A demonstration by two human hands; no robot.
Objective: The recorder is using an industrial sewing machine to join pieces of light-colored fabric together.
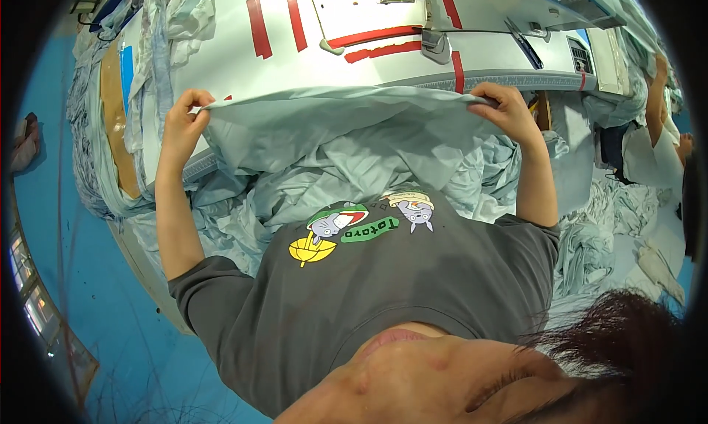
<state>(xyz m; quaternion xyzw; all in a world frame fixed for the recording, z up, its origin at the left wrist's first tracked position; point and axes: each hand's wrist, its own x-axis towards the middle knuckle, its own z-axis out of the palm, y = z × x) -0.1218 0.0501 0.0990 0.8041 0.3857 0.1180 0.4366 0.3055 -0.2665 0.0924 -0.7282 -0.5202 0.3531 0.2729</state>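
A pale green fabric (346, 118) stretches between my hands along the near edge of the white sewing table (214, 70). My left hand (190, 113) pinches its left end, fingers closed on the edge. At the right, my right hand (505, 108) grips the other end between thumb and fingers. The upper edge of the cloth runs nearly straight, and the rest hangs in loose folds toward my lap. Beyond it on the table is the sewing machine's presser foot area (435, 44), with red tape strips (383, 50) around it.
A ruler strip (516, 80) lines the table's near edge. Black tweezers or snips (525, 44) lie to the right of the machine. Piled cloth hangs at the left (158, 48) and lies heaped at the right (590, 254). Another person's arm (655, 99) shows at far right.
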